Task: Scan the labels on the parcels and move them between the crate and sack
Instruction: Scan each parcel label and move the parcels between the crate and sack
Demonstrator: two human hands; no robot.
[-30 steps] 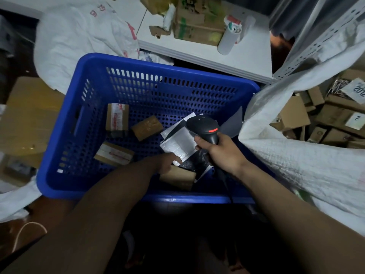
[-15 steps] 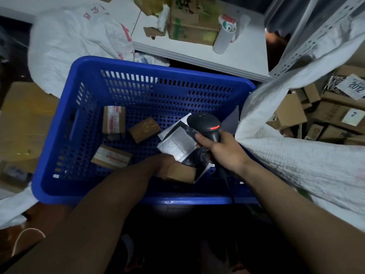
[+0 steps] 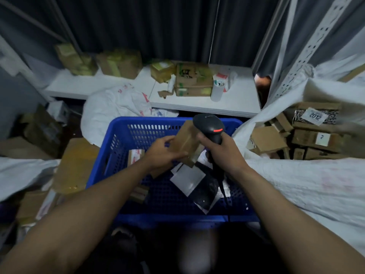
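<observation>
A blue perforated crate (image 3: pixel 102 161) stands in front of me. My left hand (image 3: pixel 164 153) holds a small brown cardboard parcel (image 3: pixel 185 141) lifted above the crate. Right beside it my right hand (image 3: pixel 221 147) grips a black handheld scanner (image 3: pixel 209 125) with a red light, its head close to the parcel's upper right. In the crate lie a white flat parcel (image 3: pixel 187 179), a black bag parcel (image 3: pixel 207 192) and small labelled boxes (image 3: pixel 135 155). On the right, an open white woven sack (image 3: pixel 308 178) is full of cardboard parcels (image 3: pixel 314 139).
A white shelf (image 3: pixel 237 99) behind the crate carries cardboard boxes and a white cup. A crumpled white sack (image 3: pixel 116 107) lies behind the crate's left corner. Brown boxes (image 3: pixel 77 165) crowd the floor to the left. A perforated metal upright (image 3: pixel 304 48) rises at right.
My left hand took a small brown parcel from the crate's front and raised it. The scanner hand rose with it. The view tilted upward, showing the shelf and dark curtain.
</observation>
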